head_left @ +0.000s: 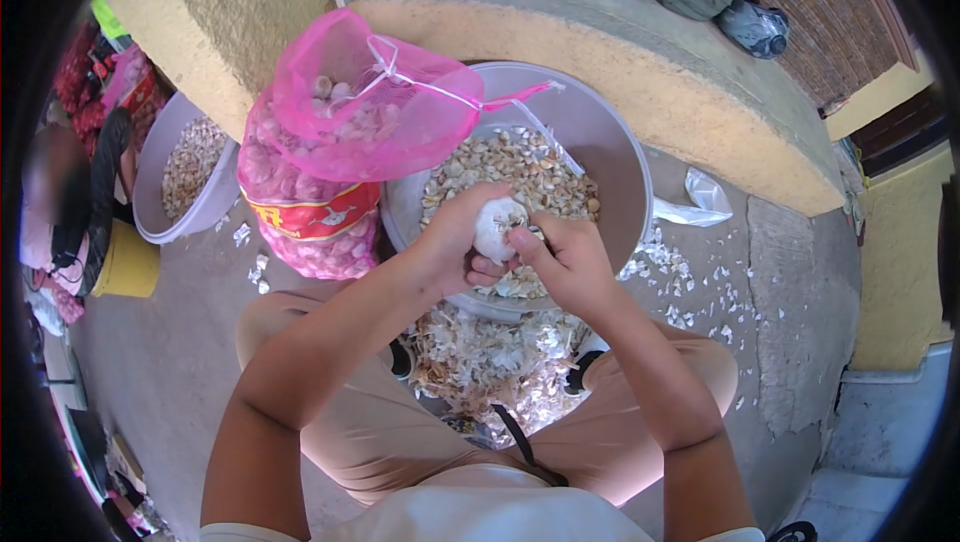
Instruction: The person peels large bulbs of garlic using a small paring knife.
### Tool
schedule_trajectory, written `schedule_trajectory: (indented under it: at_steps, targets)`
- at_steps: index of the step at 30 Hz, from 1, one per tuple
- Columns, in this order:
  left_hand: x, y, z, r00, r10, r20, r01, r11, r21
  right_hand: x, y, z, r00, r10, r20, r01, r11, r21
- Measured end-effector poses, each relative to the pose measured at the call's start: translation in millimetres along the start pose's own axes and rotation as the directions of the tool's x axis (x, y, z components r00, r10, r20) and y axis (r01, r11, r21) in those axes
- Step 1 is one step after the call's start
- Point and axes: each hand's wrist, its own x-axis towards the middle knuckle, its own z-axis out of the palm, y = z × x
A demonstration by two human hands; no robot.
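Observation:
My left hand [458, 234] is wrapped round a whole white garlic bulb [495, 230], held above a wide grey tub. My right hand [570, 260] is closed at the bulb's right side, its thumb pressed against the bulb. A small dark item shows between the right fingers, too little of it visible to name. Below both hands, the tub [628, 157] holds many loose garlic cloves [510, 157]. A heap of papery garlic skins [490, 362] lies between my legs, close to the tub's near side.
Left of the tub stands a pink mesh sack [320, 232] full of garlic bulbs, its top draped over the rim. Another tub of cloves [190, 167], a yellow bucket [128, 260] and a person sit further left. A raised ledge [600, 52] curves behind, with bags on it.

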Motion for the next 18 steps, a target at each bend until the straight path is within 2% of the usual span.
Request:
schedule_trajectory:
  at_steps: [5, 11, 14, 16, 18]
  targets:
    - [-2.7, 1.3, -0.7, 0.995, -0.009, 0.095, 0.013, 0.999, -0.048, -0.7, 3.6, 0.8, 1.0, 0.001, 0.014, -0.004, 0.977, 0.213]
    - [-2.8, 5.0, -0.7, 0.988, 0.041, 0.146, -0.035, 0.998, -0.043, 4.6, 2.4, -7.2, 0.995, 0.07, 0.073, -0.095, 0.886, 0.454]
    - [-3.0, 3.4, 2.3, 0.986, 0.151, 0.066, -0.152, 0.988, 0.006, 5.0, 11.4, -9.8, 0.989, 0.101, 0.108, -0.142, 0.854, 0.5]
    - [0.9, -1.8, 0.1, 0.962, 0.27, -0.037, -0.267, 0.962, 0.055, 6.4, 10.0, -13.5, 0.997, 0.066, 0.037, -0.074, 0.95, 0.304]
    - [2.4, -4.4, 0.8, 0.916, 0.383, -0.115, -0.371, 0.921, 0.116, 6.4, 4.0, -15.9, 0.999, 0.046, 0.001, -0.045, 0.991, 0.126]
